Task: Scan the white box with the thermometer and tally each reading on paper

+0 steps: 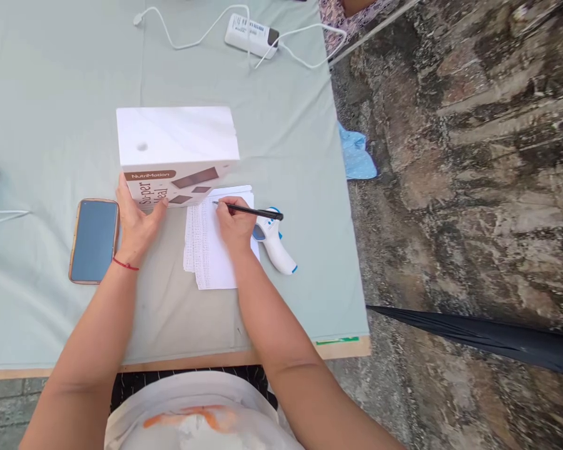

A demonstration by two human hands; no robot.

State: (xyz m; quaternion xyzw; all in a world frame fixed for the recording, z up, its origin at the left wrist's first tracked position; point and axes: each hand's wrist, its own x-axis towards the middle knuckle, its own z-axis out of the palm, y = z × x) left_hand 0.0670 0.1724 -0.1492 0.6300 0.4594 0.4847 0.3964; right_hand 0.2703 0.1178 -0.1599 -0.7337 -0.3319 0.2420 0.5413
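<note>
My left hand [139, 225] grips the lower left edge of a white cardboard box [178, 134], its thumb on the printed front and its fingers round the side. The box front carries brown pictures and lettering. In my right hand [234, 226] is a black pen [258, 211], its tip near the top of a stack of paper sheets [216, 265] with small printed or written columns. The box partly covers the upper left of the sheets. Just right of that hand lies a white and blue infrared thermometer [274, 247].
A smartphone [94, 240] lies face up left of my left hand. Toward the far side, a white power bank [251, 35] sits with a white cable [182, 45]. Blue cloth [356, 153] hangs past the table's right edge, beside a stone wall [464, 125]. Another person's patterned clothing shows at the top.
</note>
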